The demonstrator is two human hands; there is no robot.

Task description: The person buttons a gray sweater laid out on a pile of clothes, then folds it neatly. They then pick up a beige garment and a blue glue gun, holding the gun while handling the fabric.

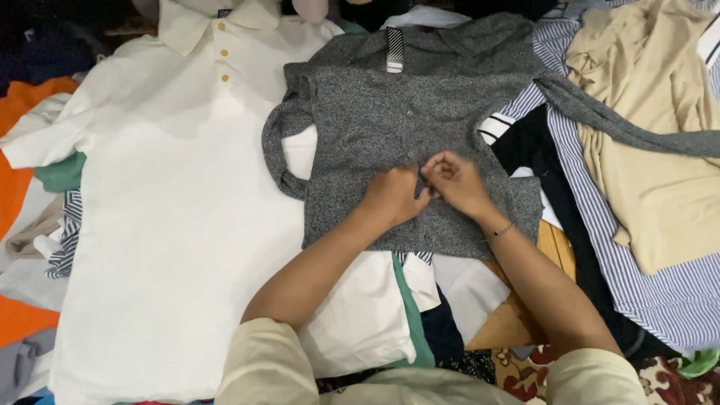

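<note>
A grey speckled knit cardigan [375, 112] lies flat in the middle, front up, one sleeve folded at its left and the other stretched far right. My left hand [394, 193] and my right hand [454, 180] meet at the middle of its front, fingers pinched on the fabric at the button line. What exactly the fingertips hold is too small to tell. A thin bracelet sits on my right wrist.
A large white polo shirt [172, 225] with yellow buttons lies under and left of the cardigan. To the right lie a beige garment [660, 150] and a blue striped shirt [600, 247]. Orange cloth [15, 195] and several other clothes crowd the left edge.
</note>
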